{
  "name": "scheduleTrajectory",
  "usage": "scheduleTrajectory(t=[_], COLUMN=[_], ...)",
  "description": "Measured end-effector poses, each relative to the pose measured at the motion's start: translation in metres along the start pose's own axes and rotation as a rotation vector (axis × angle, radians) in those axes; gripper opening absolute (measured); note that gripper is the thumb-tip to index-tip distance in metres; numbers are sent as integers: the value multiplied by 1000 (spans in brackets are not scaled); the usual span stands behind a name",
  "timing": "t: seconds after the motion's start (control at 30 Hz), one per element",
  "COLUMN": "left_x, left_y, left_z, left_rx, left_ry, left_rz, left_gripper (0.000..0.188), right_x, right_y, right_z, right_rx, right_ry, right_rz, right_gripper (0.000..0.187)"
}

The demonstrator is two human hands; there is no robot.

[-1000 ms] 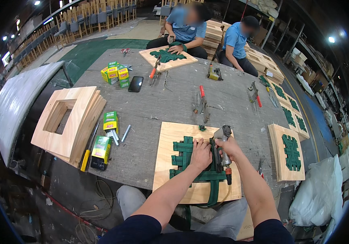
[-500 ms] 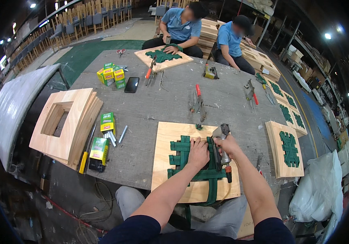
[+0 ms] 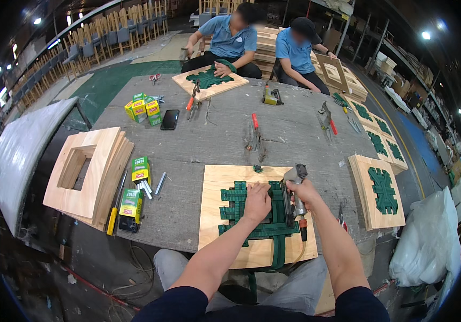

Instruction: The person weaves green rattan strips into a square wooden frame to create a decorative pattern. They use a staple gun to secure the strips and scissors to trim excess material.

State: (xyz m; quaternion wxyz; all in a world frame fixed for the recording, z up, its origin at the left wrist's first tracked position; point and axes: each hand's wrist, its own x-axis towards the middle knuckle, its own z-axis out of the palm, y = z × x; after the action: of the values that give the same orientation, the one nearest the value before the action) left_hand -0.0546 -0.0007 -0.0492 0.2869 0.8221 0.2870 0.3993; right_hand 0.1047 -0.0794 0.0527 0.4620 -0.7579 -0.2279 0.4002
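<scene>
A square plywood panel [image 3: 211,214] lies before me at the table's near edge, its front edge over my lap. Crossed strips of dark green webbing [image 3: 257,231] cover its middle, and one strip hangs down over the front. My left hand [image 3: 258,202] rests on the webbing with fingers laid out flat. Just right of it, my right hand [image 3: 306,194] is wrapped around the handle of a pneumatic staple gun [image 3: 298,173]. The gun's black magazine lies along the webbing's right-hand strip, and an air hose [image 3: 310,252] runs from its lower end.
Cut-out plywood frames [image 3: 77,182] are stacked left, beside staple boxes [image 3: 140,169] and a yellow-handled screwdriver [image 3: 111,217]. Red-handled pliers [image 3: 255,122] lie beyond my panel. Webbed panels [image 3: 382,193] are stacked right. Two co-workers sit across the table, one with a webbed panel [image 3: 225,86].
The staple gun has shifted slightly right over the webbing; my left hand stays nearly in place. One co-worker's tool hand has swung away from their panel; the other's hand is now at a brown frame.
</scene>
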Motion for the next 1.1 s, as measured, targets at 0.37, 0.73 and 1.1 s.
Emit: scheduleTrajectory(t=[0.37,0.73,1.1], left_x=[-213,-233,-251], left_y=[88,83,137], left_z=[-104,-39,-53], left_rx=[-533,-430,-745], left_ry=[-1037,-726,-1213], left_rz=[-563,-514,-713], left_gripper=[41,51,39], right_x=[16,-66,-214], right_y=[117,140,201], right_z=[-168,-214,-40], right_rx=[519,-695,300], right_ry=[-60,485,-438], right_rz=[251,-189,293], right_gripper=[30,37,54])
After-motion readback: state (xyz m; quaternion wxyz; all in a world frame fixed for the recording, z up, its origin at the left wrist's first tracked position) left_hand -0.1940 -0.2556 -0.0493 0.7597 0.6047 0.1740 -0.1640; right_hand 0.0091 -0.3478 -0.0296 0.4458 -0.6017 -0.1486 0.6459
